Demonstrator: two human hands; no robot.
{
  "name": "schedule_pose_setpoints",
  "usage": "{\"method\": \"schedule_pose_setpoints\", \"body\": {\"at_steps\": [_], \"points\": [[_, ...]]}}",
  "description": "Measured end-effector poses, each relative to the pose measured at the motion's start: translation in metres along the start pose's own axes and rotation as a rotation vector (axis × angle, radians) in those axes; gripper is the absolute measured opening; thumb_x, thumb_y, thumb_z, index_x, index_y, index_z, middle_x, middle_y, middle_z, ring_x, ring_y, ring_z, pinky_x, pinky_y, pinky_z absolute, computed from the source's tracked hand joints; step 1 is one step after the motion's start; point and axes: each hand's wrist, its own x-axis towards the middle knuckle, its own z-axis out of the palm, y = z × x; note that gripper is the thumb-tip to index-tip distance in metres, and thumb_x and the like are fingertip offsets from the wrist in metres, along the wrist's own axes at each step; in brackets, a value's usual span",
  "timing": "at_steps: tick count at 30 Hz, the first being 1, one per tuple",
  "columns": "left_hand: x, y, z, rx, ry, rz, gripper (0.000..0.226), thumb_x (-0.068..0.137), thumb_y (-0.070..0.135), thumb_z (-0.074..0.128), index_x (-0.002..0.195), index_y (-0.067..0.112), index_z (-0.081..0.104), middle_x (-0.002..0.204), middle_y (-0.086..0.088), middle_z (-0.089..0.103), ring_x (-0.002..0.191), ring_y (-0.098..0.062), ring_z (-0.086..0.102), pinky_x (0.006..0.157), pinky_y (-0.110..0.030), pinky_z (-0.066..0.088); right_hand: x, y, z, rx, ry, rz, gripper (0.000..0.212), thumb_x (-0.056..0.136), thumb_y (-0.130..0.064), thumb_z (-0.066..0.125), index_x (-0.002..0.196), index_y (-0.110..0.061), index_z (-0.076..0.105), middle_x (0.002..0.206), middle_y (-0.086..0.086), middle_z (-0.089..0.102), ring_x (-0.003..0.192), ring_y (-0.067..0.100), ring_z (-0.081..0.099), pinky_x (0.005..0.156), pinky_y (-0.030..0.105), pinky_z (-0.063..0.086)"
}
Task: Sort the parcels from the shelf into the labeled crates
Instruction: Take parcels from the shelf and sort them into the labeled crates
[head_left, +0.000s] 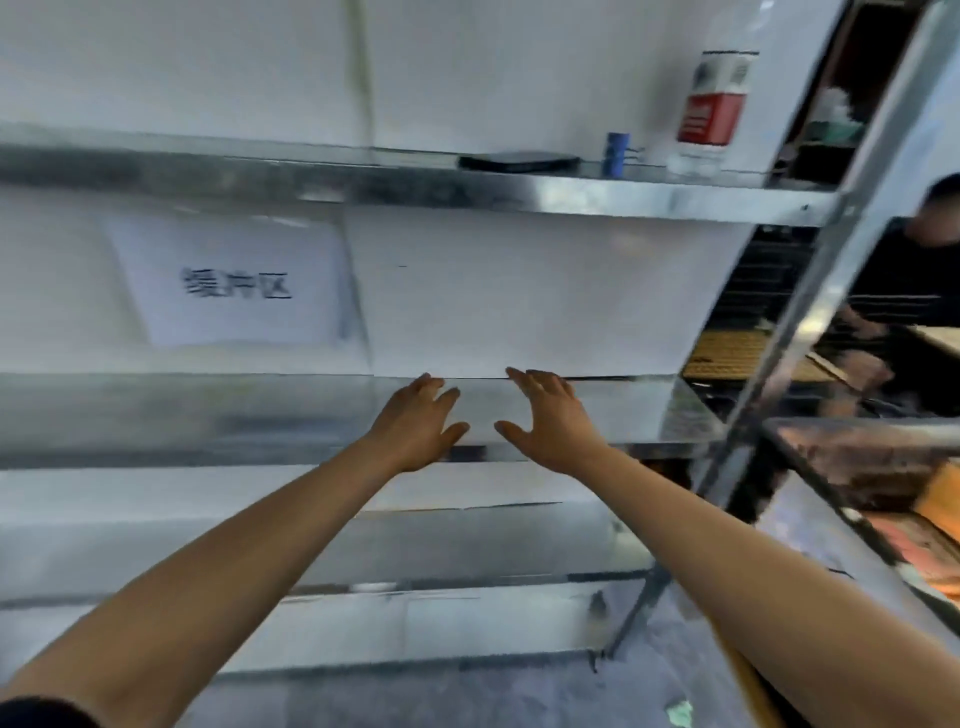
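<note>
Reaching into the metal shelf (208, 415) at its middle board, head view only. Left hand (415, 426) and right hand (550, 421) are side by side and close together, palms down. Fingers are spread and loosely extended, thumbs pointing toward each other. Neither grips anything. Fingertips are near the back edge of the board, where the white back panel (519, 291) meets it. Can't tell if they touch the board, the frame is motion-blurred.

Parcels: can't pick one out for sure. There's a pale patch (478, 415) on the board between the two hands. It could be a flat white parcel or the panel reflected in the shiny metal, can't tell which.

Paper sign (234, 283) with three dark printed characters is stuck on the panel, left of the hands and above the middle board.

Top board, left to right:
- flat black item (519, 162), lying down
- small blue cylinder (617, 153), upright, just right of it
- clear plastic bottle (714, 104) with a red-and-white label, upright near the right post (831, 260); contents can't tell

Lower boards show only pale smears.

Right of the post is a second rack (857, 431) with an orange container-like shape (940, 501) and brownish stuff around it. Too blurred to say whether it's a crate, what its label reads or what's in it. Another person (909, 291) in dark clothing is behind that rack, apart from the shelf.
</note>
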Motion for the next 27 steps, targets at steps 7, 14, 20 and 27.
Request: {"method": "schedule_pose_setpoints", "body": {"at_steps": [7,14,20,27], "points": [[-0.13,-0.14,-0.03,0.083,-0.006,-0.256,0.062,0.096,0.048,0.034,0.145,0.011,0.027,0.152,-0.012,0.026,0.14,-0.027,0.025,0.112,-0.036,0.022,0.023,-0.17,0.085,0.109,-0.107,-0.238,0.072,0.088,-0.045,0.057,0.148,-0.023,0.024,0.152,0.008,0.027,0.142,0.028,0.021,0.114,0.044,0.025],[-0.258,-0.265,-0.054,0.235,-0.052,-0.484,0.061,0.097,0.045,0.033,0.147,0.011,0.02,0.153,-0.011,0.024,0.14,-0.027,0.024,0.112,-0.038,0.021,0.021,-0.343,0.165,0.203,-0.162,-0.432,0.07,0.088,-0.044,0.056,0.147,-0.023,0.025,0.151,0.009,0.029,0.141,0.027,0.023,0.113,0.043,0.027],[-0.345,-0.342,-0.069,0.246,-0.078,-0.689,0.061,0.097,0.045,0.033,0.147,0.012,0.019,0.153,-0.011,0.024,0.141,-0.027,0.02,0.114,-0.039,0.018,0.018,-0.451,0.211,0.254,-0.235,-0.525,0.068,0.09,-0.043,0.054,0.147,-0.021,0.026,0.152,0.007,0.028,0.142,0.028,0.02,0.114,0.044,0.024],[-0.383,-0.412,-0.065,0.215,-0.067,-0.84,0.062,0.096,0.047,0.035,0.146,0.013,0.021,0.151,-0.01,0.026,0.14,-0.027,0.023,0.113,-0.04,0.02,0.045,-0.533,0.25,0.304,-0.314,-0.653,0.066,0.09,-0.04,0.054,0.146,-0.018,0.028,0.149,0.008,0.032,0.139,0.025,0.023,0.112,0.037,0.022]]}}
